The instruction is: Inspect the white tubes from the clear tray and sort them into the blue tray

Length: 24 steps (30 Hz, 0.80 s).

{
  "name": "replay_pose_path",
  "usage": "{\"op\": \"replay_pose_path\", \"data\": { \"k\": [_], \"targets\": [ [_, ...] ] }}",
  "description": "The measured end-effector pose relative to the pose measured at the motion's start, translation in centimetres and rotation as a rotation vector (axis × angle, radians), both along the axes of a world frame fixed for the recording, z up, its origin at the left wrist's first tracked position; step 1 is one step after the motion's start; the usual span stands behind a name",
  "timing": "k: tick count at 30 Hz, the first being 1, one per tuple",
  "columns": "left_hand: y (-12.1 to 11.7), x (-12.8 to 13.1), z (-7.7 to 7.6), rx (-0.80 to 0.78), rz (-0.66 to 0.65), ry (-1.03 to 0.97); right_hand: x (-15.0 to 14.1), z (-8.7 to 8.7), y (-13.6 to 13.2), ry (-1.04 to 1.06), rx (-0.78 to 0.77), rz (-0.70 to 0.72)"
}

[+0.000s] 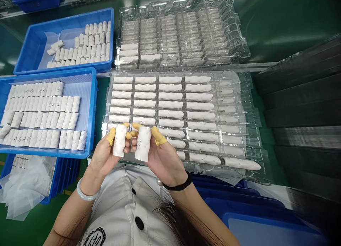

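Note:
My left hand grips a short white textured cylinder between thumb and fingers. My right hand holds a matching cylinder upright, a small gap from the first. Yellow finger cots cover several fingertips on both hands. Just beyond my hands lies a transparent plastic blister tray, its compartments filled with long white rods in rows. Its near rows pass behind my fingers. To the left, a blue plastic tray holds rows of short white cylinders.
A second blue tray of white cylinders and another transparent tray sit farther back on the green bench. Dark stacked trays rise at right. Blue crates lie near me, and white plastic sheeting lies lower left.

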State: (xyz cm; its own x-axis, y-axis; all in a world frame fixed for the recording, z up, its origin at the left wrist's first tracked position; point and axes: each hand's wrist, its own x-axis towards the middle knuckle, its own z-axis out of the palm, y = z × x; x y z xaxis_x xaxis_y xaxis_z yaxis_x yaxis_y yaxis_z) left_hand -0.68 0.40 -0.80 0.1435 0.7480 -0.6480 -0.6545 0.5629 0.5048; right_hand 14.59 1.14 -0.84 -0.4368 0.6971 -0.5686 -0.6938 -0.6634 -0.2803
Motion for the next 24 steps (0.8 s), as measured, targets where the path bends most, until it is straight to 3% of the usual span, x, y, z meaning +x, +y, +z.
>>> {"op": "replay_pose_path", "data": {
  "k": [8, 16, 24],
  "targets": [
    [-0.02, -0.11, -0.14, 0.013, -0.001, -0.017, -0.09, 0.29, 0.17, 0.04, -0.014, -0.013],
    [-0.27, 0.19, -0.26, 0.165, -0.074, 0.177, -0.54, -0.06, -0.16, 0.05, 0.092, 0.031],
    [-0.06, 0.09, 0.1, 0.11, -0.041, 0.035, -0.6, 0.18, 0.04, 0.066, 0.002, 0.005]
  ]
}}
